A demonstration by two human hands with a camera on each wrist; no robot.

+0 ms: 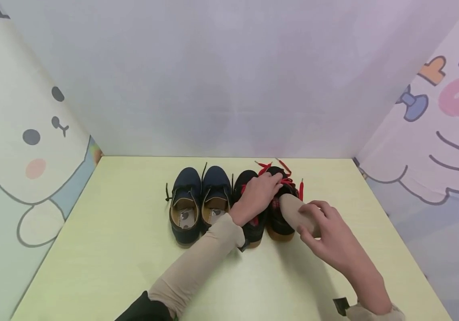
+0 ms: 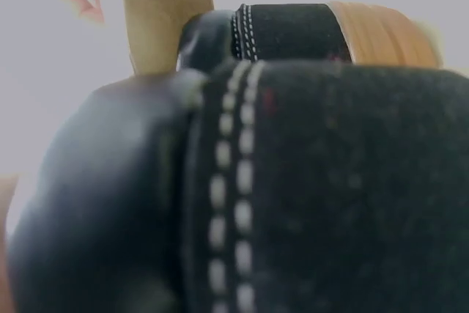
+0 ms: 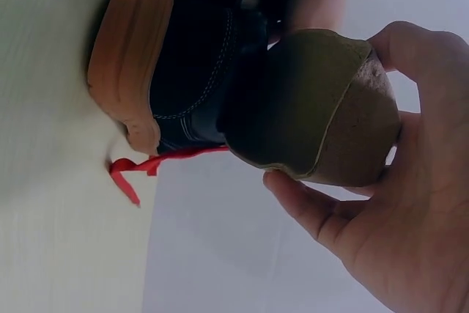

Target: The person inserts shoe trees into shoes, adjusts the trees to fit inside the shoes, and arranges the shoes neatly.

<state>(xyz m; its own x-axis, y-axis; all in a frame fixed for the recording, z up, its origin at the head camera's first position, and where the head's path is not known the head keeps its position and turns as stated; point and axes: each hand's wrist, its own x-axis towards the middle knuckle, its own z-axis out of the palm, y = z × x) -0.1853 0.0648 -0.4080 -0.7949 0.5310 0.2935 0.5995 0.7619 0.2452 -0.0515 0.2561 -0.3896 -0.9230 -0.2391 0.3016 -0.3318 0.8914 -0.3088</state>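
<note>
My right hand (image 1: 333,236) pinches the heel end of a beige insole (image 3: 352,122) between thumb and fingers. The insole's other end is inside the opening of the rightmost black shoe (image 1: 280,226), hidden there. Red laces (image 1: 301,189) hang loose about that shoe's front. Reaching across the neighbouring black shoe (image 1: 254,232), my left hand (image 1: 257,194) grips the rightmost shoe near its laces and tongue; its fingertips are partly hidden. Black heels with white stitching fill the left wrist view, close to the camera.
A pair of navy shoes stands to the left, the left one (image 1: 187,183) with its toe toward the back wall and the right one (image 1: 216,178) beside it. All stand on a pale yellow table (image 1: 105,232). Printed curtains (image 1: 229,80) enclose the back and sides.
</note>
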